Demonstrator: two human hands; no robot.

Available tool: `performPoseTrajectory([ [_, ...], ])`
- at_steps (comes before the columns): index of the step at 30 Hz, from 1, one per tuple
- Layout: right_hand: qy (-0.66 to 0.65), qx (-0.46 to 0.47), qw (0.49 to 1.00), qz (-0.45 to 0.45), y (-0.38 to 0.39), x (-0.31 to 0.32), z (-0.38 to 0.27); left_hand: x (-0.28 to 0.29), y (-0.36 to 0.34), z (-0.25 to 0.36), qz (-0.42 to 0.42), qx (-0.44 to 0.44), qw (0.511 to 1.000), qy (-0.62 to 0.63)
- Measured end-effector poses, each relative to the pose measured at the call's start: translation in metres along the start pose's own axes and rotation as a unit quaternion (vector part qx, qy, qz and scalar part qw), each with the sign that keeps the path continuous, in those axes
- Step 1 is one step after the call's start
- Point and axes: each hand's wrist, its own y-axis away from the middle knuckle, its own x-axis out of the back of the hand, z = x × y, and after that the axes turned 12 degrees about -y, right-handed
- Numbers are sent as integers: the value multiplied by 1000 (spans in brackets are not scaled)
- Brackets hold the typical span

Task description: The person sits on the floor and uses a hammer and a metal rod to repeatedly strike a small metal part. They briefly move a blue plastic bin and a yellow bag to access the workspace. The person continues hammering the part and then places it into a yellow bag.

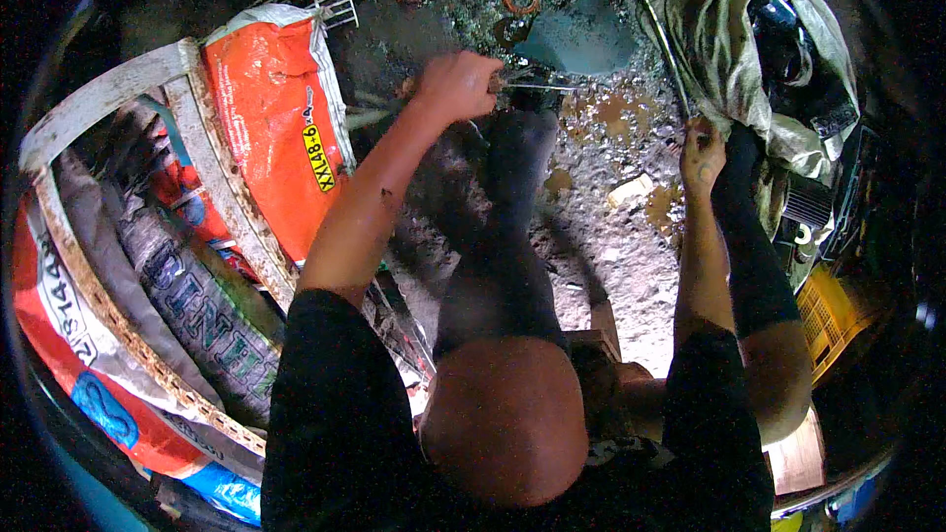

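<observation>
Tool [540, 88] lay sideways in the clenched left hand [458, 87], tip toward the right edge of the floor [611, 271]; right hand [702, 156] curled at the rod's [664, 41] near end, grip unclear!

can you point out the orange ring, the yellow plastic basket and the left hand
Orange ring [520, 11]: head view, lower part of its band.
Yellow plastic basket [828, 320]: head view, slotted side wall.
Left hand [457, 85]: head view, back of the hand.

Grimy, workshop-like place, wet, dirt-caked ground [616, 251], rusty white metal frame [229, 192], orange sack [271, 118], yellow plastic crate [833, 312]
</observation>
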Motion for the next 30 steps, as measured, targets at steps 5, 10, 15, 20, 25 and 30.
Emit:
performPoseTrajectory([
  [5,-22,14,1000,3,-13,-16,-8,-19,-17,-22,63,-20,994,82],
  [10,-6,58,998,30,-11,-27,-20,-29,-60,-15,99,-110,955,256],
  [15,-23,24,998,49,-10,-12,-11,-28,-82,-3,-12,-144,960,239],
  [20,-18,-26,999,20,0,0,-8,-15,-75,-8,25,-137,983,119],
  [25,-43,14,999,-11,-5,-27,-16,-39,-64,-26,59,-114,958,257],
  [30,46,190,959,-208,-20,-77,-114,-44,-28,-17,171,16,870,462],
])
